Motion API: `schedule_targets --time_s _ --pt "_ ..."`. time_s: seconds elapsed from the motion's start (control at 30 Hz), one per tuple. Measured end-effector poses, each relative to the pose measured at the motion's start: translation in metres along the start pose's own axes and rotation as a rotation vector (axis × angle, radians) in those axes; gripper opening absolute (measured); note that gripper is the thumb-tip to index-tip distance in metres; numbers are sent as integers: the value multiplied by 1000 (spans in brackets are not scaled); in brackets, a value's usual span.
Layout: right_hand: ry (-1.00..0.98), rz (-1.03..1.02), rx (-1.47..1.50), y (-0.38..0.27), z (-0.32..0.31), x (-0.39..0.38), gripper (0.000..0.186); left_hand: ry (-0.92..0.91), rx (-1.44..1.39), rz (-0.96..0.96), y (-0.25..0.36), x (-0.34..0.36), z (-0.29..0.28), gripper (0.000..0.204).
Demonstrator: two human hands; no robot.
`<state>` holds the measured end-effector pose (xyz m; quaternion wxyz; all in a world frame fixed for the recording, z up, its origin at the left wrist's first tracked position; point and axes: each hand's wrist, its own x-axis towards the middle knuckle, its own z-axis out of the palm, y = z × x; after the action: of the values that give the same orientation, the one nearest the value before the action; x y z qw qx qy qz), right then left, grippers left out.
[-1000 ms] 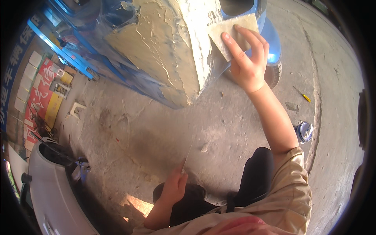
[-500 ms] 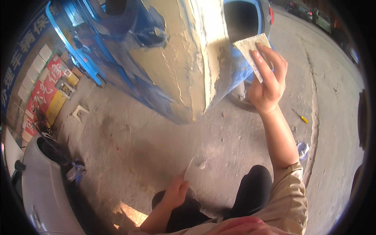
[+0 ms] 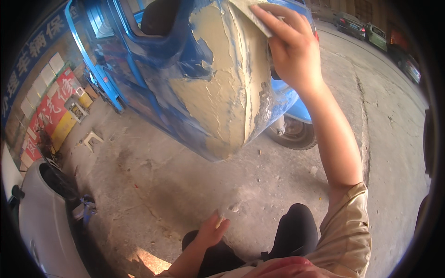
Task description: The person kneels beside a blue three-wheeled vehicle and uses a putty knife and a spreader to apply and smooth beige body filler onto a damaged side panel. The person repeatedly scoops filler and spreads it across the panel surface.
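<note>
My right hand [image 3: 296, 51] is closed round a flat, pale putty spreader [image 3: 252, 18]. The spreader's edge lies at the upper part of a vehicle's corner, where beige body filler [image 3: 218, 99] covers the blue panel [image 3: 160, 92] in a wide, ridged layer. A raised line of filler runs down the corner's edge. Down low, in front of my knees, my left hand [image 3: 211, 231] pinches a thin, pale piece [image 3: 219, 221], seen nearly edge-on; its kind cannot be made out.
A blue open door [image 3: 90, 69] stands on the vehicle's left, and a wheel [image 3: 296, 134] shows under its right side. A small stool [image 3: 92, 139] sits on the concrete floor. At lower left is a silver car [image 3: 51, 222]; parked cars [image 3: 350, 25] line the far right.
My right hand has moved up and left with the spreader, from beside the corner onto the filler. The view has shifted, showing more of the wheel. My left hand stays low.
</note>
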<state>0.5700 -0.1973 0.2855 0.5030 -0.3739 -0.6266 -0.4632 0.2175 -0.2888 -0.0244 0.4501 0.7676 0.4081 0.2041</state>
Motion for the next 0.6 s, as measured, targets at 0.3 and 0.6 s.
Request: schedule_targets --time_s 0.3,0.6 --pt "32 -47 -83 -12 5 -56 58 60 -31 131 6 -1 1 16" --pt "28 -31 -91 -26 9 -104 58 77 -9 94 1 -7 3 15"
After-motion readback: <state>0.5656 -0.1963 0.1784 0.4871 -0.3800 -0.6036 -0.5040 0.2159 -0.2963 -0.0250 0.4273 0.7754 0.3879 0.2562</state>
